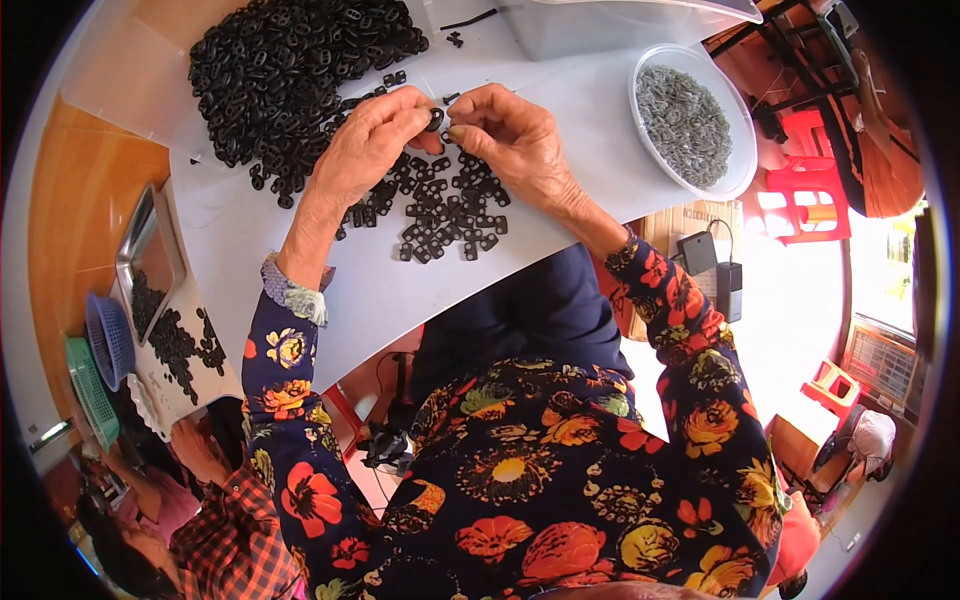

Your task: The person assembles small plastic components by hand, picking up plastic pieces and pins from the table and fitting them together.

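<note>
Over the white table, my left hand pinches a black oval plastic part with a hole in it between thumb and fingers. Close beside it, my right hand is closed, thumb against index finger, on a small black plastic piece that is mostly covered by the fingertips. The two parts are held near each other; whether they touch I cannot tell. Beneath and in front of my hands lie several small black two-holed pieces. A large heap of black oval parts rises at the far left, partly behind my left hand.
A round clear bowl of small grey pieces stands at the right. A clear plastic bin sits at the back. At the left are a metal tray and blue and green baskets. A person in a checked sleeve sits lower left.
</note>
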{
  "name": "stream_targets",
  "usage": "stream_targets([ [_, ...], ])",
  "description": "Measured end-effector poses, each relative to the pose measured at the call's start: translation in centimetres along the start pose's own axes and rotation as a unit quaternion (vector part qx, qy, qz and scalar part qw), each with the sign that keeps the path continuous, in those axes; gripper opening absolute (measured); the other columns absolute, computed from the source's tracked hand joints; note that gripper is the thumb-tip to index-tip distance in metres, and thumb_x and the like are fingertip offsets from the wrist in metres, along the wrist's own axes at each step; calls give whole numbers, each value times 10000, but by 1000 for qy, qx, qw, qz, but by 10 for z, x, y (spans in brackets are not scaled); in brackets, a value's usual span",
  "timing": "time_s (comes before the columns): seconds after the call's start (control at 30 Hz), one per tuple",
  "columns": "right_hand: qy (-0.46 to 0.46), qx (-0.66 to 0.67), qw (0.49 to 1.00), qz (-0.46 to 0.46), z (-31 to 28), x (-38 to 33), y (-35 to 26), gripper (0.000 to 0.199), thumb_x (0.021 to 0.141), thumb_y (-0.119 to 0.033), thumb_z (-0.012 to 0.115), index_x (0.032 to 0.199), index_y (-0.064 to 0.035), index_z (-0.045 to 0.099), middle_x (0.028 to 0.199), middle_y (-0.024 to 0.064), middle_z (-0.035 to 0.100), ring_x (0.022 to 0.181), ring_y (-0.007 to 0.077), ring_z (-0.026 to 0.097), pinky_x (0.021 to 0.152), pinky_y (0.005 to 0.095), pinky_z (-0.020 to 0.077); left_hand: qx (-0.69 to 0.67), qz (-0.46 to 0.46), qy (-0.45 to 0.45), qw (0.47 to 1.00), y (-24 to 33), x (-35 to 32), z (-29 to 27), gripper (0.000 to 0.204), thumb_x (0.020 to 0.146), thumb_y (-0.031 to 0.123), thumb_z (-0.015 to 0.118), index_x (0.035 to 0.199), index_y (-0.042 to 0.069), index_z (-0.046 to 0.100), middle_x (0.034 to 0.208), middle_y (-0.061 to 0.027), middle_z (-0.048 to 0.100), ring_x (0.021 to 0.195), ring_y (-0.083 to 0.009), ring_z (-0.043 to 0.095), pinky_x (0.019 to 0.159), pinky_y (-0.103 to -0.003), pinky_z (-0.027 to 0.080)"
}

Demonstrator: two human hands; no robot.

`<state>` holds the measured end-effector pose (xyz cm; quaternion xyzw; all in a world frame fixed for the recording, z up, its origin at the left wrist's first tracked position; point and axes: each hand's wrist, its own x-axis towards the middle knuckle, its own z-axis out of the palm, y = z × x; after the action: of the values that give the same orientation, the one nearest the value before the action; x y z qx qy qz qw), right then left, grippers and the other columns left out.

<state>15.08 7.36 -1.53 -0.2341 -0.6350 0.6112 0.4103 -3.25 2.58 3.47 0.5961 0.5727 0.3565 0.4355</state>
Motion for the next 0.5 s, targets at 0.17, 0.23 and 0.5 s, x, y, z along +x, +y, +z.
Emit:
stream_targets([
  [0.17, -4, 36, 999, 9, 1, 0, 1, 190, 869, -12, 611, 1054, -6, 568, 869, 10, 633, 777, 50, 561, 693, 210, 477, 43, 17, -17, 999, 5, 2, -2, 261, 909, 228, 438, 904, -7, 552, 746, -74, 614, 706, -139, 584, 709, -290, 466],
  [0.23, -8, 20, 1000, 11, 0, -1, -1, 204, 871, -5, 601, 1072, -9, 565, 872, 10, 634, 778, 48, 558, 687, 209, 472, 93, 22, -30, 995, 10, 6, -5, 269, 914, 236, 433, 888, -7, 546, 732, -77, 605, 682, -143, 568, 687, -292, 457],
  [0.5, 16, 42, 999, 7, 1, -1, -4, 241, 869, 6, 588, 1108, 3, 558, 876, 29, 643, 802, 52, 552, 709, 211, 465, 124, 68, -15, 990, 11, 8, -1, 336, 940, 298, 416, 828, 1, 527, 637, -59, 550, 603, -138, 479, 590, -301, 402],
])
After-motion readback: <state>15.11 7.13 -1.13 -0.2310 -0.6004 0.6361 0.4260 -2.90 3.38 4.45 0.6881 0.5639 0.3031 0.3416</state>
